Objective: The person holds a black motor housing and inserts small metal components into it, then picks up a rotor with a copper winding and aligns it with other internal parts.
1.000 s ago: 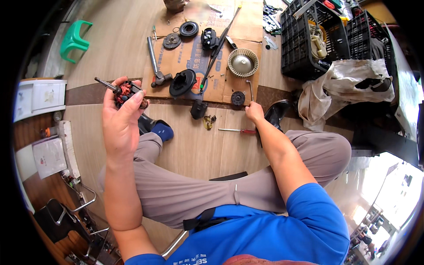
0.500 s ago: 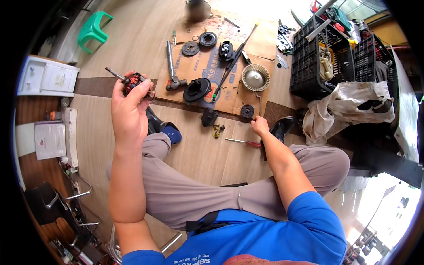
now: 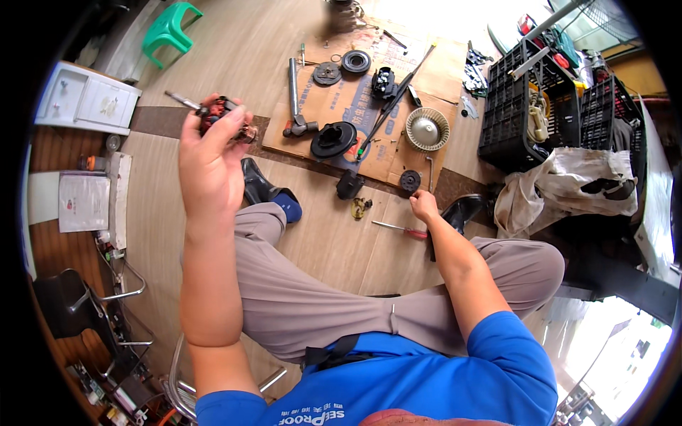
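At ten o'clock, the left grip (image 3: 212, 160) is closed round a red-wound metal rotor (image 3: 215, 113), apparently raised for a clear view; at three, the right grip (image 3: 424, 206) curls round a thin, bent steel rod (image 3: 430, 172), probably steadying it.

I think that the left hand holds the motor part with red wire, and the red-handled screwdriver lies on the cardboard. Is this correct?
Not quite: the head view shows the red-handled screwdriver on the floor, not the cardboard. The left hand does hold the motor part with red wire.
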Available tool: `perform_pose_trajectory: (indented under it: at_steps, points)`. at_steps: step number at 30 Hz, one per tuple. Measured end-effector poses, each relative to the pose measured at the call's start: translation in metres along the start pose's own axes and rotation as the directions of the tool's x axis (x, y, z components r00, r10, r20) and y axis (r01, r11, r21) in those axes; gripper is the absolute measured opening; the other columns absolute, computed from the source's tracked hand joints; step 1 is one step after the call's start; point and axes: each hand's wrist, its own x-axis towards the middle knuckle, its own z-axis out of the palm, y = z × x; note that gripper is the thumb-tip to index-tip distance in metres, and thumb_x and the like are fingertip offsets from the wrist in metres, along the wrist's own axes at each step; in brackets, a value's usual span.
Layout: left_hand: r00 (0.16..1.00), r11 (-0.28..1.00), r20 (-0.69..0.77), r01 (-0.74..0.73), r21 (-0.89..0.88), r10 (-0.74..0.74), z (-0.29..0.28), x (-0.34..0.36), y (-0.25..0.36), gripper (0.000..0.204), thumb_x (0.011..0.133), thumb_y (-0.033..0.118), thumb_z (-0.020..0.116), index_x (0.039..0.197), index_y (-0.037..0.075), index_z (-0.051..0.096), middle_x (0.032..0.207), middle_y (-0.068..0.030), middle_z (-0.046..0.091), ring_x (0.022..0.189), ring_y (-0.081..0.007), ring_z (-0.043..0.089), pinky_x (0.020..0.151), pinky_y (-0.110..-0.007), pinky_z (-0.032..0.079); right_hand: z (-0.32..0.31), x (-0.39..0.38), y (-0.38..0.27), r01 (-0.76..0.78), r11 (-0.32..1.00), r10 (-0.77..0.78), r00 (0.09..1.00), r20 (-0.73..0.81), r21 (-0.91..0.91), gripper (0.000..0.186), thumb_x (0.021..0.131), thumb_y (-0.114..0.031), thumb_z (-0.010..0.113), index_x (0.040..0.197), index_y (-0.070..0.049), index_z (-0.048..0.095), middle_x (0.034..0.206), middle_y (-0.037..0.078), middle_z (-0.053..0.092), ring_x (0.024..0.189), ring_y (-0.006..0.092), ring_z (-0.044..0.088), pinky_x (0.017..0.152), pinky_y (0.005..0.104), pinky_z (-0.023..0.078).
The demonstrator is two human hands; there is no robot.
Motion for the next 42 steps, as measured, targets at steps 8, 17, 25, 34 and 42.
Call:
perform_pose_trajectory:
  at_steps: [8, 17, 25, 34, 42]
  points:
    - [0.986, 0.939, -0.003, -0.160, -0.303, 0.167, -0.059, -0.033, 0.061, 0.043, 0.097, 0.011, 0.057, 0.138, 0.000, 0.046, 0.134, -0.0220, 0.053, 0.114, -0.0309, 0.056, 0.101, -0.052, 0.042, -0.004, 0.078, -0.124, 0.042, 0.851, -0.051, 0.999, 0.002, 0.523, 0.023, 0.087, -0.019, 0.063, 0.084, 0.003, 0.070, 0.067, 0.011, 0.067, 0.054, 0.0157, 0.064, 0.051, 0.0327, 0.051]
    - [0.973, 0.971, -0.202, -0.147, -0.190, 0.108, -0.096, -0.037, 0.080, 0.073, 0.089, 0.020, 0.071, 0.146, 0.005, 0.028, 0.131, -0.0172, 0.047, 0.116, -0.0305, 0.052, 0.101, -0.050, 0.041, 0.021, 0.270, -0.309, 0.439, 0.854, -0.438, 0.896, -0.070, 0.279, 0.025, 0.086, -0.027, 0.064, 0.092, -0.004, 0.074, 0.086, 0.021, 0.070, 0.085, 0.0377, 0.068, 0.077, 0.0435, 0.053]
    - [0.938, 0.988, -0.327, 0.074, -0.132, -0.114, -0.164, -0.023, 0.069, 0.072, 0.092, 0.021, 0.068, 0.148, 0.006, 0.027, 0.140, -0.0113, 0.037, 0.116, -0.0253, 0.048, 0.103, -0.047, 0.038, 0.082, 0.375, -0.403, 0.441, 0.892, -0.451, 0.869, -0.204, -0.098, 0.030, 0.087, -0.030, 0.059, 0.094, -0.003, 0.072, 0.097, 0.027, 0.067, 0.096, 0.0432, 0.064, 0.087, 0.0468, 0.051]
    - [0.914, 0.987, -0.374, 0.139, -0.079, -0.158, -0.194, -0.016, 0.064, 0.054, 0.086, 0.026, 0.075, 0.133, 0.012, 0.054, 0.137, -0.0127, 0.049, 0.114, -0.0303, 0.051, 0.098, -0.048, 0.043, 0.095, 0.390, -0.464, 0.214, 0.946, -0.255, 0.956, -0.148, -0.245, 0.029, 0.087, -0.015, 0.054, 0.104, 0.001, 0.072, 0.114, 0.024, 0.068, 0.111, 0.0367, 0.064, 0.095, 0.0398, 0.051]
    - [0.954, 0.987, -0.266, 0.106, -0.124, -0.136, -0.175, -0.038, 0.058, 0.072, 0.091, 0.021, 0.069, 0.148, 0.005, 0.027, 0.138, -0.0122, 0.040, 0.117, -0.0264, 0.051, 0.101, -0.048, 0.041, 0.024, 0.313, -0.427, 0.372, 0.904, -0.423, 0.849, -0.318, -0.210, 0.029, 0.090, -0.030, 0.061, 0.092, -0.003, 0.072, 0.094, 0.025, 0.068, 0.095, 0.0419, 0.065, 0.086, 0.0465, 0.051]
